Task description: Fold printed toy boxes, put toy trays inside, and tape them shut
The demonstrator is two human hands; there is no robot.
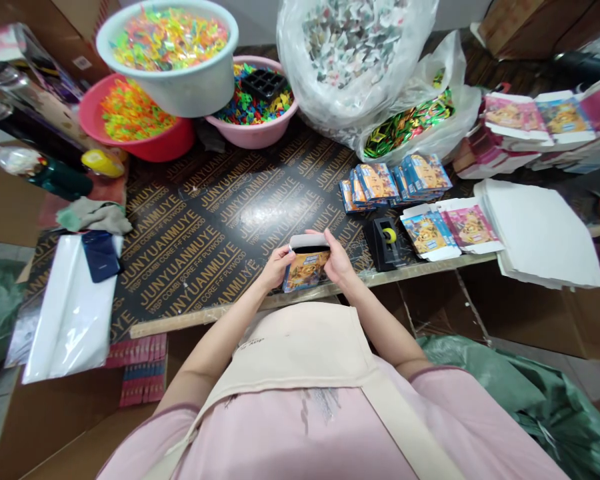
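Between my hands, just above the table's front edge, is a small printed cardboard box (306, 271) with a blue and orange picture on its front. Its top flap stands up, showing a pale inner side. My left hand (279, 265) grips the box's left edge with thumb and fingers. On the other side my right hand (337, 261) holds the right edge and the flap. What is inside the box is hidden. A black tape dispenser (383, 244) with a yellow roll stands to the right of my hands. Behind it lie stacked blue boxes (377, 183).
Tubs of small colourful plastic pieces, including a white tub (195, 87) and a red tub (173, 141), stand at the back left. Plastic bags (300, 73) of pieces sit behind. Flat printed cartons (427, 230) and white sheets (540, 230) lie right; a phone (101, 257) lies left.
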